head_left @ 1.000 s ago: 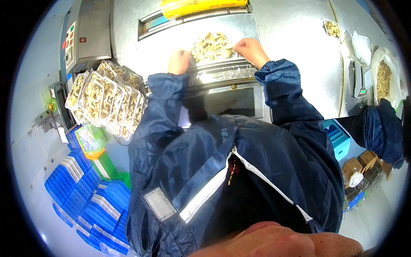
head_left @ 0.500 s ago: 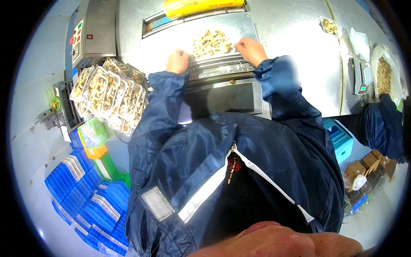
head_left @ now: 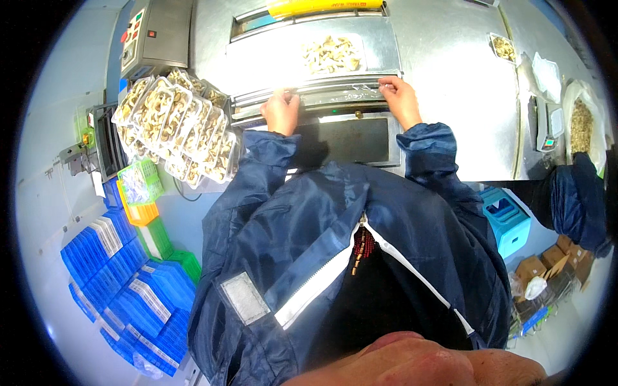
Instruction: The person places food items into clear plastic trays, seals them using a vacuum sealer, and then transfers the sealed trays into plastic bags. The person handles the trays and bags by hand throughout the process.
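Observation:
A shallow tray of sliced pale mushrooms [head_left: 331, 55] rests on the bright metal plate of a wrapping machine [head_left: 264, 58]. On its near side, clear plastic film [head_left: 351, 92] lies crinkled and shiny along the rollers. My left hand [head_left: 281, 112] is at the left end of the rollers, thumb and fingers pinched together at the film's edge. Across from it, my right hand [head_left: 400, 100] pinches the film at the right end. Both hands are apart from the tray. The thin film is hard to make out near my left fingers.
Stacked mushroom trays [head_left: 177, 125] lean beside a control box [head_left: 158, 38] at the left. A yellow film roll [head_left: 325, 6] lies at the back. Rightward are another small tray [head_left: 502, 48], a scale [head_left: 550, 122], a bag [head_left: 582, 122] and a co-worker's sleeve [head_left: 573, 199]. Blue crates [head_left: 138, 289] stand lower left.
Both hands have drawn back from beside the tray toward me, down to the rollers. The tray stays on the plate. The whole view has shifted slightly.

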`<state>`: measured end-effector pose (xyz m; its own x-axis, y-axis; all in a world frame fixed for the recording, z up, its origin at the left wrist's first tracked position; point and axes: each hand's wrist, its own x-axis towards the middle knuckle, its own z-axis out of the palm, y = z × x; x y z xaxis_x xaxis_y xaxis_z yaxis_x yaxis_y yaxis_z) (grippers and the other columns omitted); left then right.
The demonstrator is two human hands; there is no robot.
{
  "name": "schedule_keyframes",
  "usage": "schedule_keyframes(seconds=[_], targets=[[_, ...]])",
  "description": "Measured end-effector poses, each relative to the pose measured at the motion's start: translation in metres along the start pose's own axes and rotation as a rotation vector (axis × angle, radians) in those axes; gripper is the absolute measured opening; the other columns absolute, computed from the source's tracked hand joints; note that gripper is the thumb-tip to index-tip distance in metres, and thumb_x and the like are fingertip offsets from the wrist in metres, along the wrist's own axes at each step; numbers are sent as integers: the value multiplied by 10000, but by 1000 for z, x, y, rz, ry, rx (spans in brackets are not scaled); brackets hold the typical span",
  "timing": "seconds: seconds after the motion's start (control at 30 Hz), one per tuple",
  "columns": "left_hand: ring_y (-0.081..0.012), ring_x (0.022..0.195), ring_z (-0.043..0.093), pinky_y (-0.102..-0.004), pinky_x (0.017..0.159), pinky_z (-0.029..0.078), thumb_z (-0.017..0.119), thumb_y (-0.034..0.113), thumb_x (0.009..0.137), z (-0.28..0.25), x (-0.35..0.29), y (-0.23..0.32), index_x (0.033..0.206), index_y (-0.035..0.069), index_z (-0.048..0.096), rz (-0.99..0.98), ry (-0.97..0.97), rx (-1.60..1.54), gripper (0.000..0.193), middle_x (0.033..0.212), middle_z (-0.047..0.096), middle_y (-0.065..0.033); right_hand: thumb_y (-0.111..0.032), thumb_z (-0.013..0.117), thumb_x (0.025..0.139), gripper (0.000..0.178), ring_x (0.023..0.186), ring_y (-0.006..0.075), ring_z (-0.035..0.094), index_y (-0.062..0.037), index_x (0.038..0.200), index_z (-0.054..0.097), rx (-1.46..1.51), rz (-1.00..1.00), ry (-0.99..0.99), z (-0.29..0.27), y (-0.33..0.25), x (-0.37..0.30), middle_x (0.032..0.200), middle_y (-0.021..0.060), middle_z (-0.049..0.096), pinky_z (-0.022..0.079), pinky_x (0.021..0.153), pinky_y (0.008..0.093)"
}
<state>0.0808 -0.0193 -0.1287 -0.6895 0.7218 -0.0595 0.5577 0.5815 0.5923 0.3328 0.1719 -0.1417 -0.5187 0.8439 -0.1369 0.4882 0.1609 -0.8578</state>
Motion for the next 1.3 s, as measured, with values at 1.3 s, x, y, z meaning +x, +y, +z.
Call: schedule_keyframes(seconds=[1.3], targets=[[-341,1057,592,-399,921,454,568,197,956,16,130,20,1188,37,566,576,139,97,282,1077,661,-171,-220,673,847,240,1157,319,493,-94,1051,693,-443,-489,194,30,-34,115,1214,132,580,380,960,434]])
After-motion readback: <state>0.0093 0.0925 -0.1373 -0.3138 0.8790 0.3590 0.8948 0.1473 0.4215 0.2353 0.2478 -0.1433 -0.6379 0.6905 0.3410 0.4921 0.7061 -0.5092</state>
